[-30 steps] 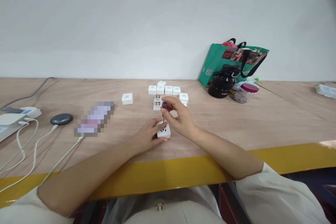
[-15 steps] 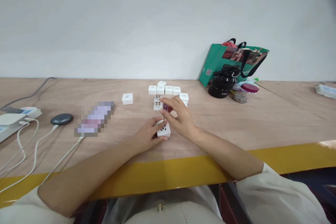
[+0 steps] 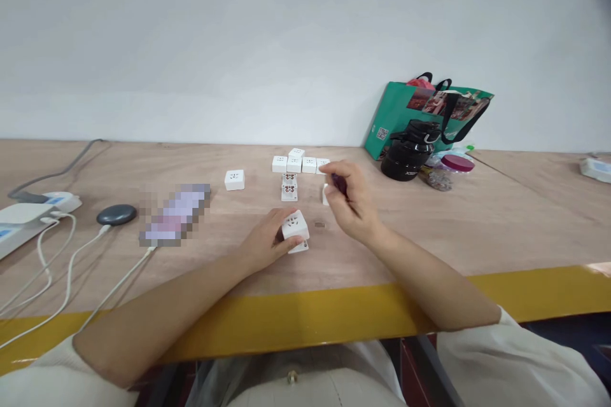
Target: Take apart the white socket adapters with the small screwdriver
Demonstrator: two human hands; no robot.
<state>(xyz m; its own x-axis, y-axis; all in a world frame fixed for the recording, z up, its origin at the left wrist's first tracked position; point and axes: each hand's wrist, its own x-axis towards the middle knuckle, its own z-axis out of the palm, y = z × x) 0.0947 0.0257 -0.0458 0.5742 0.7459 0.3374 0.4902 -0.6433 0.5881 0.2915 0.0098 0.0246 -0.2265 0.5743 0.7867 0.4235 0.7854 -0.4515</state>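
My left hand grips the white cover of a wall socket by its left side, thumb in front and fingers behind. The cover is raised and tilted above its white base, which lies on the table and shows only at the front. To the right, my right hand is curled round a screwdriver, whose dark red handle shows between the fingers; its shaft cannot be made out. Beyond my hands lie two open socket bases with metal parts showing.
Several closed white sockets stand in a row farther back, and one socket sits apart on the left. A phone, a dark round device and cables are at left. A black flask and green bag stand at right.
My right hand has moved right and back with the screwdriver, off the socket. My left hand has lifted the socket's cover away from its base.
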